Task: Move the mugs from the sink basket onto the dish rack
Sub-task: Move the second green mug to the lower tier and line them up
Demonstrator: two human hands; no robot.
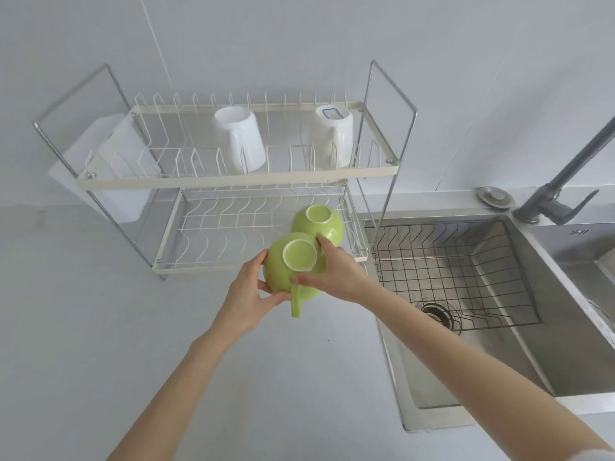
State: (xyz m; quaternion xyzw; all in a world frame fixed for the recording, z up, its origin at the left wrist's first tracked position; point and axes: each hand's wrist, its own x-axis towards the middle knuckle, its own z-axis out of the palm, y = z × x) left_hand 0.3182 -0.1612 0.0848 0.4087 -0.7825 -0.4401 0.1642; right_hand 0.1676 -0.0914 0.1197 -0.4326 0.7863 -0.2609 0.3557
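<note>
Two white mugs inverted on dish rack upper tier. Two green mugs: one inverted at lower tier's right end, other inverted, held just over lower tier's front edge. Left hand cups its left side; right hand grips right side, thumb by handle. Sink basket in sink.

two white mugs inverted, upper tier | green mug inverted, lower tier | second green mug inverted, beside it
</note>
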